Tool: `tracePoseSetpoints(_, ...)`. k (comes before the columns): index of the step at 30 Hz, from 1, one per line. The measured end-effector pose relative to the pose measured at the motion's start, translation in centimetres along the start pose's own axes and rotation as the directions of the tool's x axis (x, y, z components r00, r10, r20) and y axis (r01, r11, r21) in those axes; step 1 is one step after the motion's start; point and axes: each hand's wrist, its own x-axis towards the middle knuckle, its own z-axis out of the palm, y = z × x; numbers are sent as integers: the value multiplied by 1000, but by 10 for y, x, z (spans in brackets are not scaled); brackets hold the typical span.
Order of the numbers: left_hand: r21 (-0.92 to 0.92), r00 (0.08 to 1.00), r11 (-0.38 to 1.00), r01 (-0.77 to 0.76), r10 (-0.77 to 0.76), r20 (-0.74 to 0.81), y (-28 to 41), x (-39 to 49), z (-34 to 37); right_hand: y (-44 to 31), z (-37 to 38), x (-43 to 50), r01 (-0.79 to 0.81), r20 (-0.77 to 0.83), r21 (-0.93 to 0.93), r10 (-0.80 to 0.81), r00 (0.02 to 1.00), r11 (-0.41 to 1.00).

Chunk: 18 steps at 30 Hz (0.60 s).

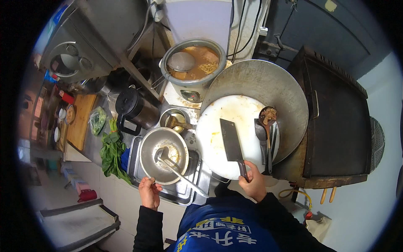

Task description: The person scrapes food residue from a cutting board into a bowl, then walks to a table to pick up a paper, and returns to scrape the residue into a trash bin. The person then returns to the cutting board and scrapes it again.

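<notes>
My right hand (253,182) is closed on the handle of a cleaver (232,141), whose broad dark blade lies over a round white cutting board (214,151). My left hand (150,192) is at the near left rim of a steel bowl (148,138), thumb and fingers at its edge. A ladle (182,176) rests in that bowl, its handle pointing toward me. Beneath the bowl is a rectangular metal tray (185,200). On the board's right side lie a wooden ladle (268,126) holding chopped meat, a dark spoon (260,134) and dark chopsticks (274,138).
A large wok (292,104) leans behind the board. Beyond stands an electric pot (192,83) of brown broth. Leafy greens (110,156), a black-lidded jug (141,111) and a small pan (185,115) are left. A griddle-like metal unit (340,123) is right.
</notes>
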Motion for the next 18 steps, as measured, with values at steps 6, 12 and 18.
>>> tracePoseSetpoints(6,-2,997,999,-33,32,-76,2,-17,-26,-3,2,5,98,-3,-183,-101,995,978)
tracePoseSetpoints(12,-48,993,996,-69,64,-101,18,-20,-61,1,17,-2,125,-7,-197,-129,992,972)
tracePoseSetpoints(18,-56,976,991,-119,107,-187,27,-23,-120,-6,43,-19,163,84,-193,-149,985,968)
